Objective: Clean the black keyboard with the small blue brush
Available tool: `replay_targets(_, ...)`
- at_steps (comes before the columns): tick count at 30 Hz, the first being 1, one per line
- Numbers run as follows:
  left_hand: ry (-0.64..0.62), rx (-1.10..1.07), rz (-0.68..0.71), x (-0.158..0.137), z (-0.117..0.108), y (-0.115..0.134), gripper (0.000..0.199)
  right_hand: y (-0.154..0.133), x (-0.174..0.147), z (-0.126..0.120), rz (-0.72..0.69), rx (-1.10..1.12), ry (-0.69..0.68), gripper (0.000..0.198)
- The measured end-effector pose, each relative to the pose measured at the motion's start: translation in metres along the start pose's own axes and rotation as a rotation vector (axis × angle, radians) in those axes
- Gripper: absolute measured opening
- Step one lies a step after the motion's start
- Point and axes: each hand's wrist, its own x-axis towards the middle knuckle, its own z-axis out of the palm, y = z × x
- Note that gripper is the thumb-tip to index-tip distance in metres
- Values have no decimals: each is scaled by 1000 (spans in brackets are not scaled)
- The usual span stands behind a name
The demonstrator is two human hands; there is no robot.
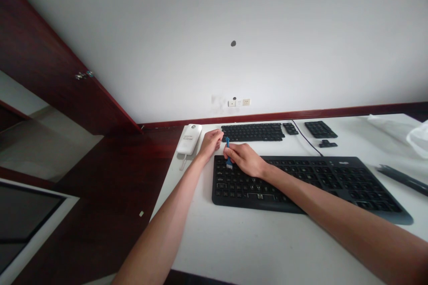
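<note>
- Standing nearly upright in the view, the blue brush [228, 153] was in the right hand [244, 158], its pale bristles at the left end of the black keyboard [309, 173]; whether they touched the key sockets could not be told.
- The brush's long axis ran across the keyboard's, which stretched from left to right; nearly all of the keyboard lay to the right of the brush, much of it beneath the right forearm.
- The right hand pinched the brush between thumb and fingers.
- The left hand [212, 140] was just left of the brush and beyond the keyboard's near-left corner, its fingers curled in; whether they held anything could not be told. The right hand was the nearer to the sockets.
- Behind the keyboard, the main block of keycaps [252, 132] lay close to the left hand, with a small key group [290, 128] and a number block [320, 129] farther right.
- A white device [189, 139] lay left of the left hand, on the white surface [254, 240].
</note>
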Motion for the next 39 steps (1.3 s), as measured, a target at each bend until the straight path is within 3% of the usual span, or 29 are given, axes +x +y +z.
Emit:
replay_targets(24,1,3,-1,0,0,-1,36,-2,-1,0,23,7,67,46)
replay_targets(33,4,0,-24,1,1,-1,37,-4,-1,0,18,3,32,44)
replay_targets(36,1,1,-18,1,0,-1,37,-3,0,0,20,74,-21,44)
replay_targets(39,7,18,-6,0,0,0,35,-2,-1,0,48,147,45,48)
